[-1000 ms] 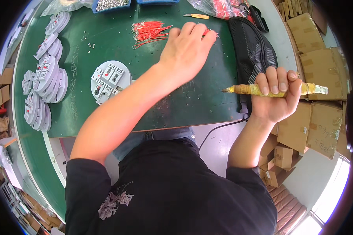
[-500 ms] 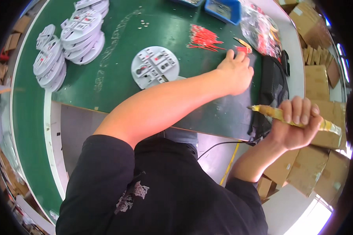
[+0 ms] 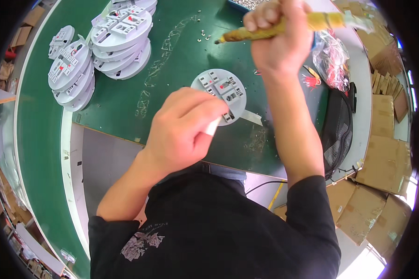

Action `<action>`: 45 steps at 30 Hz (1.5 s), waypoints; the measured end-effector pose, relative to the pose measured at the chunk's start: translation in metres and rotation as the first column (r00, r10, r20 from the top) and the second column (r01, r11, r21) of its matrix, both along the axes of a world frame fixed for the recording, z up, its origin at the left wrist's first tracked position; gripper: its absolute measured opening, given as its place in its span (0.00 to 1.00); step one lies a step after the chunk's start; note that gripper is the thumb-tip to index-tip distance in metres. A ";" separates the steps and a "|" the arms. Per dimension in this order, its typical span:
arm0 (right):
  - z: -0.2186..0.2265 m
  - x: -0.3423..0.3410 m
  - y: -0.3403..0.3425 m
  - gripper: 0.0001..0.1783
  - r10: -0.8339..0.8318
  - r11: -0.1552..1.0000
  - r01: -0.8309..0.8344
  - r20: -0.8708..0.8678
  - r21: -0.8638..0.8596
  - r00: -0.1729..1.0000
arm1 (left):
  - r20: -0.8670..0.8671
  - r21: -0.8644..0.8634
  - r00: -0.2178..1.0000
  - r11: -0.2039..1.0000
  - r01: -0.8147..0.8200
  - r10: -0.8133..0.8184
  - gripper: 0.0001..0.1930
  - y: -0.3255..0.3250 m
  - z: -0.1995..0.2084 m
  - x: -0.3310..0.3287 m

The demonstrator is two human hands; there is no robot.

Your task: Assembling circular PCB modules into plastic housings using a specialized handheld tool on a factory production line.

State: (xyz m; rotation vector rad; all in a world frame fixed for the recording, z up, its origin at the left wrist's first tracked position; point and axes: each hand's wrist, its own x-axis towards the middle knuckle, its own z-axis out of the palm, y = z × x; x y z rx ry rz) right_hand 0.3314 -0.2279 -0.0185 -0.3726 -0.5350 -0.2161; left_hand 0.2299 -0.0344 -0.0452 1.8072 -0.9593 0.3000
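Observation:
My right hand [image 3: 284, 44] is closed round a pen-shaped tool [image 3: 277, 30] wrapped in yellow tape, held raised over the far part of the bench. The tool's dark tip points left and its pale end points right. My left hand [image 3: 184, 123] is closed, with thumb and forefinger together at the near left edge of a round grey plastic base [image 3: 239, 95]. Something small and white [image 3: 212, 126] shows at those fingers; I cannot make out what it is. The base lies flat, bearing small sockets and red parts, its near left side partly hidden by that hand.
Stacks of similar grey bases [image 3: 121, 32] stand at the left on the green bench [image 3: 172, 69]. Small metal pieces [image 3: 204, 36] lie beyond the base. At the right are red wires [image 3: 312, 81], a clear plastic bag [image 3: 330, 60], a black mesh bag [image 3: 337, 132] and cardboard boxes [image 3: 381, 162].
My left hand has come back from the red wires to the base and closed. My right hand has lifted the yellow tool up and left, over the bench. The view has shifted.

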 end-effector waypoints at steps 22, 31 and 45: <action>0.072 -0.096 0.025 0.12 -0.419 0.859 0.363 -0.088 -0.361 0.904 | -0.766 -0.589 0.361 0.806 -0.062 -0.532 0.11 -0.002 0.006 0.049; 0.073 -0.091 -0.031 0.16 -0.048 0.831 0.106 0.119 -0.547 0.992 | -0.678 -0.704 0.283 0.710 0.015 -0.678 0.12 -0.011 0.009 0.041; 0.066 -0.101 -0.057 0.18 0.074 0.836 0.047 0.197 -0.547 0.978 | -0.706 -0.636 0.319 0.764 0.106 -0.632 0.11 -0.013 0.021 0.032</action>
